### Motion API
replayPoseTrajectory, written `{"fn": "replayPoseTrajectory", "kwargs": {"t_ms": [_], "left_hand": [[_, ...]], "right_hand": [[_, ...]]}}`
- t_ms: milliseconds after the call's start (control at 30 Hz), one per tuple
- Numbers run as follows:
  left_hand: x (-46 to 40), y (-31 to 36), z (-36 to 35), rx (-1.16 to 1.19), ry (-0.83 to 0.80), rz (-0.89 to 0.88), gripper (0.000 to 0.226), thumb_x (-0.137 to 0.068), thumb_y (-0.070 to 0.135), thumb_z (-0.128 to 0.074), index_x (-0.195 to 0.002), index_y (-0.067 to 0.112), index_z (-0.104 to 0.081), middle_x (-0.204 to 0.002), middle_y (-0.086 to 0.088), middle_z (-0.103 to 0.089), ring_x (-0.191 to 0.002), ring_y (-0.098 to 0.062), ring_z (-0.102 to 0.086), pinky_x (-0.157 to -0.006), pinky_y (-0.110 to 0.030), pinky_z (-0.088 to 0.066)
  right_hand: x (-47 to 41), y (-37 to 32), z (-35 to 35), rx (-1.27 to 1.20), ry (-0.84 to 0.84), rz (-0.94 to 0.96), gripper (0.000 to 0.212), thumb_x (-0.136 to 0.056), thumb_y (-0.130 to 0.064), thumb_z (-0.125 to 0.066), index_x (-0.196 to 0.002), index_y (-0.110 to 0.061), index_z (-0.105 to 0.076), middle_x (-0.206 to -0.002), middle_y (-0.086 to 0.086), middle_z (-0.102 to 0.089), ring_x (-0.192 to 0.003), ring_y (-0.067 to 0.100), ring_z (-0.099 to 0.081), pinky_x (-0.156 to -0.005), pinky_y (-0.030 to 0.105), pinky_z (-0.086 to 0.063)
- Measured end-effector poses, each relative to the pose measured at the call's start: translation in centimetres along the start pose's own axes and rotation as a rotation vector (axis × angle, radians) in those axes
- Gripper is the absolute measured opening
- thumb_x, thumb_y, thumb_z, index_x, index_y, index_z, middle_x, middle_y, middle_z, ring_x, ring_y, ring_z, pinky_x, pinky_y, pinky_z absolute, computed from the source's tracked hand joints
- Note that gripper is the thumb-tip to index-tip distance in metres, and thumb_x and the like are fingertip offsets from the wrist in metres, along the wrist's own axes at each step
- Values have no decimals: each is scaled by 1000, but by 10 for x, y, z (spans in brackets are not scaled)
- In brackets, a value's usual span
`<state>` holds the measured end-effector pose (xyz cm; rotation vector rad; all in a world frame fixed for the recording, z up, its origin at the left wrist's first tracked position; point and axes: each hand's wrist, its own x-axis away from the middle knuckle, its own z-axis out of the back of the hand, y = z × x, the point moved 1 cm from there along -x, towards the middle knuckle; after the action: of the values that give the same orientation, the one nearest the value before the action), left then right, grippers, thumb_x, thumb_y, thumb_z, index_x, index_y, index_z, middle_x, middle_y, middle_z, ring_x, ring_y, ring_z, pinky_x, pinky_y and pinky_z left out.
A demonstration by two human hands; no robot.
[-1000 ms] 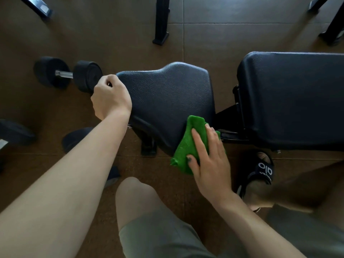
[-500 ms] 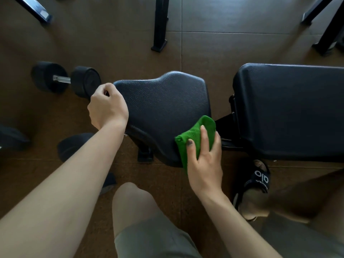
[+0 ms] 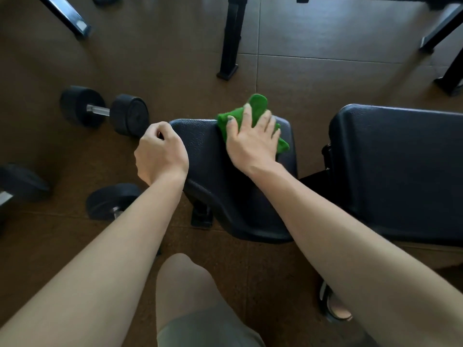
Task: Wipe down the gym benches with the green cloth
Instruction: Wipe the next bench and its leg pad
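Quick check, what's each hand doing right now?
Left hand: fingers curled over the left edge of the seat pad, gripping it.
Right hand: fingers spread flat, pressing the green cloth on the pad's far edge.

My right hand (image 3: 251, 144) covers most of the green cloth (image 3: 258, 106); my left hand (image 3: 161, 154) hides its own curled fingertips; the backrest pad (image 3: 400, 171) runs off frame.
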<state>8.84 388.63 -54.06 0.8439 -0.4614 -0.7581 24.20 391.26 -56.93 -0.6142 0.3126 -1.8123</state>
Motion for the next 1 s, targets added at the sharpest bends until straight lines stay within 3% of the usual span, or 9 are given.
{"fn": "replayPoseTrajectory", "kwargs": {"t_ms": [167,367,500,633,700,800,1000], "left_hand": [[-3,-3,1,51,-44,13,39,-101,39,-36,-117,32,-71,-103,9,-65,-100,-17,-58,-88,-35,-47],[-3,-5,0,72,-58,9,41,-101,39,-35,-121,34,-70,-109,11,-67,-106,-15,-60,-93,-35,-48],[-2,-6,1,64,-52,-28,43,-99,39,-34,-120,34,-71,-116,8,-71,-110,-19,-62,-98,-37,-50],[-2,-5,0,63,-38,-24,42,-98,40,-34,-117,35,-71,-115,9,-72,-108,-18,-63,-98,-39,-51],[-1,-4,0,66,-41,-11,41,-97,40,-35,-114,35,-71,-107,11,-69,-105,-17,-63,-98,-39,-51],[0,-4,0,76,-36,-6,42,-97,42,-35,-115,33,-72,-108,10,-71,-103,-15,-63,-97,-38,-52],[2,-3,1,78,-35,-18,44,-98,42,-35,-118,33,-72,-113,9,-73,-105,-14,-64,-96,-36,-53]], "right_hand": [[65,9,-20,45,19,433,60,-107,-54,-17,-164,-37,-10,-173,10,4,-160,25,10,-128,48,8],[13,-2,-11,78,13,500,54,-106,-55,-21,-159,-47,-24,-172,4,-16,-160,21,-5,-128,52,1],[-30,14,2,54,76,294,49,-108,-51,-24,-155,-42,-36,-167,5,-26,-157,21,-15,-127,49,-5],[-27,59,14,-48,88,17,52,-109,-53,-22,-160,-43,-26,-169,6,-19,-157,24,-16,-127,45,-13],[-4,80,12,-170,55,-111,54,-108,-54,-21,-162,-44,-18,-167,9,-18,-151,33,-29,-122,46,-24],[52,99,5,-301,20,-273,57,-109,-54,-21,-163,-41,-9,-151,24,-36,-129,46,-50,-107,49,-36],[139,106,-11,-371,39,-314,59,-108,-54,-21,-163,-41,-6,-137,19,-46,-110,35,-55,-87,38,-36]]}}
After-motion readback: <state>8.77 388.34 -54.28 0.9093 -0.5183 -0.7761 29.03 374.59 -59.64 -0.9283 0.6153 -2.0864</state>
